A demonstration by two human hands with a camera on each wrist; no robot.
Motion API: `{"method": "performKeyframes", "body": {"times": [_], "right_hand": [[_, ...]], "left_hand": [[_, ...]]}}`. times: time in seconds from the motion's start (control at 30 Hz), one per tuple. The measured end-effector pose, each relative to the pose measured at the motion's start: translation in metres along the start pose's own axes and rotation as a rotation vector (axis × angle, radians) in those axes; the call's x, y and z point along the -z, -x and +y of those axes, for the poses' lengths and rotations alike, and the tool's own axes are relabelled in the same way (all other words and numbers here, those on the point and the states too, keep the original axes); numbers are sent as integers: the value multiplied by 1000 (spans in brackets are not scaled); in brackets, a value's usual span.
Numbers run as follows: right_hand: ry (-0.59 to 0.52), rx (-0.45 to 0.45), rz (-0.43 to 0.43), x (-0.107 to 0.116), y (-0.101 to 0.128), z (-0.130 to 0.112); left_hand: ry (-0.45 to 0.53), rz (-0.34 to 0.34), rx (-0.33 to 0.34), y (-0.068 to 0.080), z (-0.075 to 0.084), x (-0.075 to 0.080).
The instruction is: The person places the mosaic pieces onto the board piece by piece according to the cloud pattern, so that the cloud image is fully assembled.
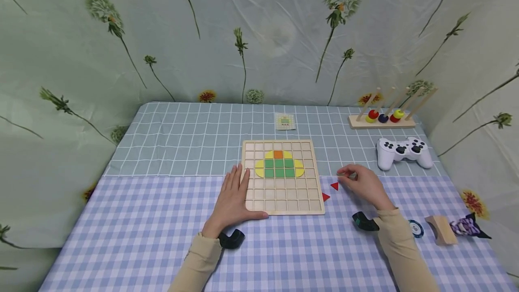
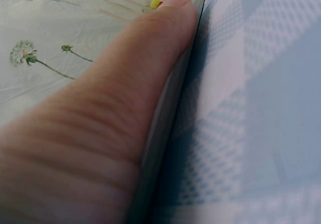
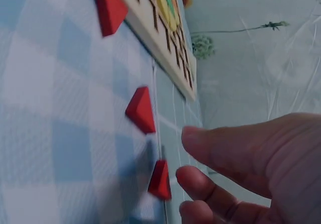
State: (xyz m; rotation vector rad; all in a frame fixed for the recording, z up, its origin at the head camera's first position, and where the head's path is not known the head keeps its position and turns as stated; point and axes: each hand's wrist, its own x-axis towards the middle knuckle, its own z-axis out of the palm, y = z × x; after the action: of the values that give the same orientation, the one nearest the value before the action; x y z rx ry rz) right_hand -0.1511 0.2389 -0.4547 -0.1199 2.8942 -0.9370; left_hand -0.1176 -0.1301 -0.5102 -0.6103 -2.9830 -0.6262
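Head view: wooden grid board lies flat at mid-table on the checked cloth, w/ a yellow, green & orange tile pattern filling cells in its upper middle. Left hand rests flat on the board's near-left corner, fingers straight & relaxed, thumb along the near edge, gripping nothing. Right hand sits just right of the board, fingertips bunched on the cloth; seems to pinch a small piece but it's too small to tell for sure. Two red triangle pieces on the cloth betw. board & right hand: one just beside the fingertips, the other touching or nearly touching the board's right edge. Farther back: small pattern card, peg stand w/ coloured beads, white game controller. Near-right: wooden block, purple-patterned item.

Left wrist view: a finger lies straight along the board's edge; cloth to the right. Rest of hand out of frame.

Right wrist view: right-hand fingers loosely curved above the cloth, apart from the pieces. Three red triangles here: one nearest the fingertips, one mid-frame, one against the board. No grip visible in this view.
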Motion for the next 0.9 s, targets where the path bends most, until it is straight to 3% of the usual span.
{"method": "performKeyframes", "body": {"times": [0.47, 0.9], "right_hand": [[12, -10, -58, -3, 6, 7], [62, -83, -9, 1, 7, 14]], "left_hand": [[0, 27, -13, 0, 0, -1], [-16, 7, 1, 0, 0, 0]]}}
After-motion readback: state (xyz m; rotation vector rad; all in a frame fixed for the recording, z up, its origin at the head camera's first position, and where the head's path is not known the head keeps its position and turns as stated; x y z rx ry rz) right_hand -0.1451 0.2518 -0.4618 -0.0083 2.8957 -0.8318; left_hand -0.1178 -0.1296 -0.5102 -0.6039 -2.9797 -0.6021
